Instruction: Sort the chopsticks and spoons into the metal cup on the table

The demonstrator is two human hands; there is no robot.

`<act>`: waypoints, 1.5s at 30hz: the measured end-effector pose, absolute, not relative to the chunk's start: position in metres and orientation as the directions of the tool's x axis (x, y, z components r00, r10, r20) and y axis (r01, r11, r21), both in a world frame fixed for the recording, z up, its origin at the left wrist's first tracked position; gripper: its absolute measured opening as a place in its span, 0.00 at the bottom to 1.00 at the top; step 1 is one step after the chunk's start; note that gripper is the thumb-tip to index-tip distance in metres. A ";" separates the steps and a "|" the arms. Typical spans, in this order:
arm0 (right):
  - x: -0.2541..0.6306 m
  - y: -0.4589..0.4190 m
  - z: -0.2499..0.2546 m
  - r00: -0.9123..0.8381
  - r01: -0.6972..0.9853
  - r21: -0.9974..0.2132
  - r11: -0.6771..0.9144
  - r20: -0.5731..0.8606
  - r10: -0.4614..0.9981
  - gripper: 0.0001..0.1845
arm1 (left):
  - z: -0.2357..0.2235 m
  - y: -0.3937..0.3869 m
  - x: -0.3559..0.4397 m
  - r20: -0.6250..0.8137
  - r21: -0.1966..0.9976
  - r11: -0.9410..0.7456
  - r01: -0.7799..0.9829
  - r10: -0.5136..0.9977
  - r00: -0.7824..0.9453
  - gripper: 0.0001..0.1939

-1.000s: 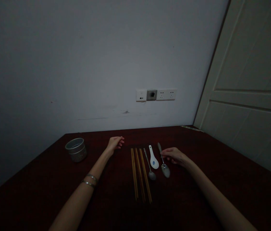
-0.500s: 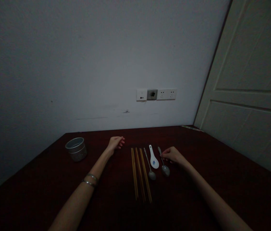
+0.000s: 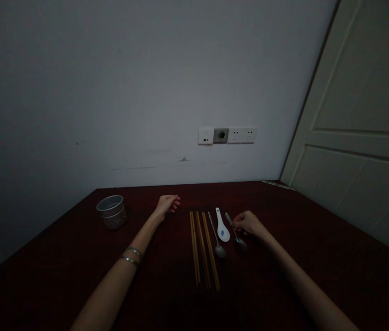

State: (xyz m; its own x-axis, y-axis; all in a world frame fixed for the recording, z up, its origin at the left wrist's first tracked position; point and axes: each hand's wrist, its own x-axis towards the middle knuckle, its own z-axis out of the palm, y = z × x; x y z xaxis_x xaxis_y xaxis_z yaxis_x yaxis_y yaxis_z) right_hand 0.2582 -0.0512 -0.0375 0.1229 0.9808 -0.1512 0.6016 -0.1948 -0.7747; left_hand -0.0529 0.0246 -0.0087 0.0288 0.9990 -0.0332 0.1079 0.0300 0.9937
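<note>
My right hand (image 3: 248, 223) pinches the handle of a metal spoon (image 3: 240, 243), whose bowl points toward me. Left of it lies a white soup spoon (image 3: 222, 232) with a blue mark in its bowl. Beside that is a second, long-handled metal spoon (image 3: 220, 251). Wooden chopsticks (image 3: 201, 250) lie in three narrow groups, roughly parallel, further left. My left hand (image 3: 167, 204) rests on the table beyond them, its fingers curled in; whether anything is inside them is hidden. Two bangles circle that wrist.
A grey metal perforated cylindrical holder (image 3: 112, 213) stands at the left of the dark red table (image 3: 160, 289). Behind the table is a pale wall with power sockets (image 3: 241, 135). A light panelled door (image 3: 360, 151) stands at the right.
The metal spoon in my right hand has turned, its handle end drawing toward me and its bowl swinging slightly right. My left hand stays put; the view has shifted slightly.
</note>
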 end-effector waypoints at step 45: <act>0.306 -0.037 -0.076 0.105 0.979 -0.200 -0.025 0.400 0.911 0.21 | 0.131 -0.025 -0.157 0.772 0.290 -0.415 0.862 0.634 0.046 0.24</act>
